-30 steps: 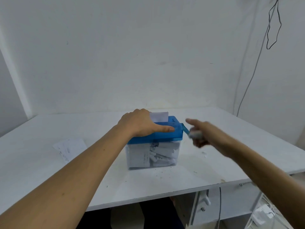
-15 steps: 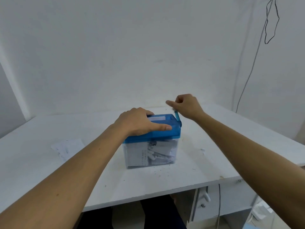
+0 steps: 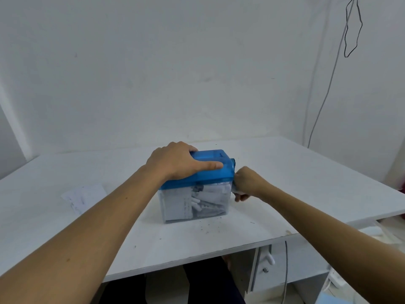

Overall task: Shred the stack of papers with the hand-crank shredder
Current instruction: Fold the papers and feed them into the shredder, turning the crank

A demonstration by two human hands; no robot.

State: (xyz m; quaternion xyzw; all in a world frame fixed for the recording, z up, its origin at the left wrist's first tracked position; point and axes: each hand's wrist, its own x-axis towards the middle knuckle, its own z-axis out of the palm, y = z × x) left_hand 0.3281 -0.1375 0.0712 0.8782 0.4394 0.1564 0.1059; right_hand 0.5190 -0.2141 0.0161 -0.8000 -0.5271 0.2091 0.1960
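The hand-crank shredder [image 3: 215,172] has a blue lid on a clear bin [image 3: 197,202] packed with white paper strips. It stands in the middle of the white table [image 3: 295,172]. My left hand [image 3: 175,161] lies over the left half of the lid, thumb stretched along the front edge, fingers over the back. My right hand [image 3: 246,183] grips the crank's pale knob low at the shredder's right side; the blue crank arm [image 3: 233,161] shows just above it. No paper sticks out of the slot. A few printed sheets [image 3: 84,196] lie flat to the left.
Small dark paper crumbs [image 3: 210,226] are scattered in front of the bin. A grey cable [image 3: 324,88] hangs down the right wall. Under the table's right end stands a drawer unit [image 3: 266,262] with another cable.
The white sheet standing in the slot has sunk out of sight. My right hand swung the crank over the top and down to the low right side. My left hand stayed on the lid.
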